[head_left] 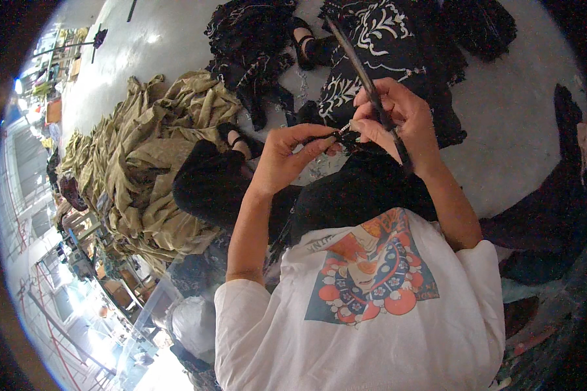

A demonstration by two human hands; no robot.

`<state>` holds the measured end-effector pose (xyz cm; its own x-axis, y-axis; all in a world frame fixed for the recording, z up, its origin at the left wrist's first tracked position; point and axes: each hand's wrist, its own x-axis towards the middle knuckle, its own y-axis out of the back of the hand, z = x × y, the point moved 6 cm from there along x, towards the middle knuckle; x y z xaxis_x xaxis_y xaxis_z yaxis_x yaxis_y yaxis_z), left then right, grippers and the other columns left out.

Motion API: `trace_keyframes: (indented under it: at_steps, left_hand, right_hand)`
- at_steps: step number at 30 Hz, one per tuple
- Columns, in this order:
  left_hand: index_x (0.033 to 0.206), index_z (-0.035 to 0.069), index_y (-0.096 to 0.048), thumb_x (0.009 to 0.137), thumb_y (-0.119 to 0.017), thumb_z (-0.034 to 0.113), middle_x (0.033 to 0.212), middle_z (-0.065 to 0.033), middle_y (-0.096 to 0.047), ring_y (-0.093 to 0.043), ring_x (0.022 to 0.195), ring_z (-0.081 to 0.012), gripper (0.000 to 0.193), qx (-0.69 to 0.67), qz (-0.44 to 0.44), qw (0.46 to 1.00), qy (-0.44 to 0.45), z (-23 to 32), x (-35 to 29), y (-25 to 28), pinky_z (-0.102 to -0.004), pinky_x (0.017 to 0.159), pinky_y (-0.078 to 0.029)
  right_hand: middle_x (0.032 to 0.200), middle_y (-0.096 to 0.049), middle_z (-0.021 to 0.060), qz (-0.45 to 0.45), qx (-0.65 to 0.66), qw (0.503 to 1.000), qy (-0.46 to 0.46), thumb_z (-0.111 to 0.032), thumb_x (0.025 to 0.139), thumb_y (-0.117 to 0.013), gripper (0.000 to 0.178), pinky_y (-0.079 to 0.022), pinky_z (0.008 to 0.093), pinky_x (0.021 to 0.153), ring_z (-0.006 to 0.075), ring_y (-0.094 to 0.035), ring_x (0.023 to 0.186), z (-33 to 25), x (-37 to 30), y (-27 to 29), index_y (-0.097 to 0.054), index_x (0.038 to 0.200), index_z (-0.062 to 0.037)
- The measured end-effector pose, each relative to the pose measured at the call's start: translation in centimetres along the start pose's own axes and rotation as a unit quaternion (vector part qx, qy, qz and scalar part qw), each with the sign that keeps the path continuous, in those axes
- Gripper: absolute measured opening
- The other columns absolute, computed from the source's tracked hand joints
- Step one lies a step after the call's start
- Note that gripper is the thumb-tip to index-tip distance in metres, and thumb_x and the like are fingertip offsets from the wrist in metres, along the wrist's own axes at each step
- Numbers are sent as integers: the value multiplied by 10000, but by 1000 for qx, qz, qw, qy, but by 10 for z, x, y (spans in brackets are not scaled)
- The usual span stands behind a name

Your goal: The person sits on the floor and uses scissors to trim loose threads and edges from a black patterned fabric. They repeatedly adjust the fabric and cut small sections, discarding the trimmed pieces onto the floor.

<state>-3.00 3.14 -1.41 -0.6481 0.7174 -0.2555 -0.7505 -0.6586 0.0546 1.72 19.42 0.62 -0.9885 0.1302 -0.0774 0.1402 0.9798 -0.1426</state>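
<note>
My left hand (295, 151) is closed, thumb and forefinger pinching the edge of a small piece of black fabric (351, 142) above my lap. Right beside it, my right hand (403, 120) is closed, its thumb and fingertips meeting at the same piece. A tiny shiny bit shows between the fingertips, too small to name. Across the right hand runs a long dark strip (359, 62), slanting from upper left to lower right; whether the hand grips it or it hangs in front, I cannot tell. Black cloth (359, 186) covers my lap.
A large heap of olive cloth (143, 153) lies at the left. Ahead on the grey floor (489, 124) are a black garment with white embroidery (378, 32) and another black pile (251, 52). Dark cloth (548, 221) lies at the right. A clear plastic bin (153, 303) stands at the lower left.
</note>
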Motion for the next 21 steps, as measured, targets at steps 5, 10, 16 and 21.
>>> trace_keyframes:
  at_steps: [5,10,16,21]
  left_hand:
    - [956,-13,-589,848,-557,67,734,-57,-607,-524,607,-95,138,-128,64,987,77,-1,-5,14,-219,563,-428]
    - [929,-6,-578,855,-547,101,727,-53,-595,-487,546,-88,134,-150,136,977,61,21,-5,45,-207,504,-387]
    - [931,8,-559,852,-543,109,764,-65,-609,-478,536,-76,129,-103,149,982,51,41,-7,62,-200,450,-353]
    - [941,17,-554,853,-543,97,787,-63,-620,-465,532,-61,119,-96,96,988,71,44,-5,48,-189,445,-329]
  right_hand:
    - [776,-563,44,5,13,1000,-7,-64,792,-606,230,-472,220,613,76,-553,686,13,6,-4,-493,984,-4]
    - [796,-538,48,-113,124,978,-128,-320,878,-484,352,-457,252,642,102,-549,711,62,-13,-22,-479,990,14]
    - [763,-571,70,-204,-135,967,-75,-323,827,-527,349,-456,260,620,160,-588,687,45,-26,-41,-520,1010,-26]
    - [717,-576,80,-179,-202,963,14,-239,785,-566,263,-461,292,600,207,-599,635,20,-16,-49,-525,964,-51]
